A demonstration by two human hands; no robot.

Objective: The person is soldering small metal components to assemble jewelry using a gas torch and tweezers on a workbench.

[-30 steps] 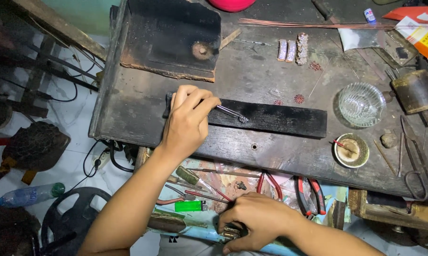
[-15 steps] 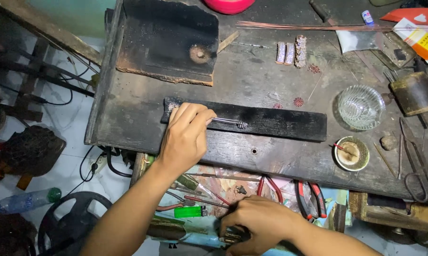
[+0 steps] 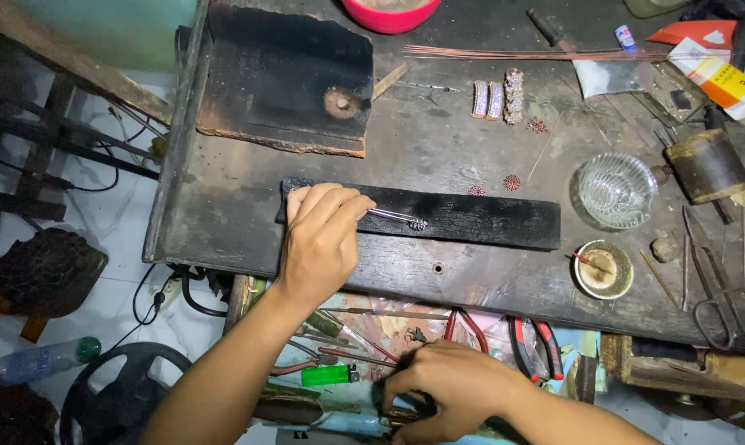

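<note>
The fingertips of the left hand (image 3: 321,239) pinch a pair of thin metal tweezers (image 3: 393,217), and the tweezer tips close on a small studded piece (image 3: 418,224) that rests on a long charred wooden strip (image 3: 488,221). The left palm lies over the left end of that strip, wrist hanging off the front edge of the dark workbench (image 3: 438,148). Below the bench edge, the right hand (image 3: 446,387) curls its fingers down into an open drawer (image 3: 339,330) full of tools; they are bent close around something dark there, but what they grip cannot be made out. Just left of that hand lies a green lighter (image 3: 327,376), and red-handled pliers (image 3: 533,346) lie just to its right. Farther out on the bench, a scorched board (image 3: 286,78) sits behind the strip, with three small jewelled bars (image 3: 498,97) near the back. To the right stand a clear glass dish (image 3: 616,189) and a small round tin (image 3: 603,269), with scissors (image 3: 723,288) beyond them. A pink bowl (image 3: 389,12) touches the top edge of the view.
</note>
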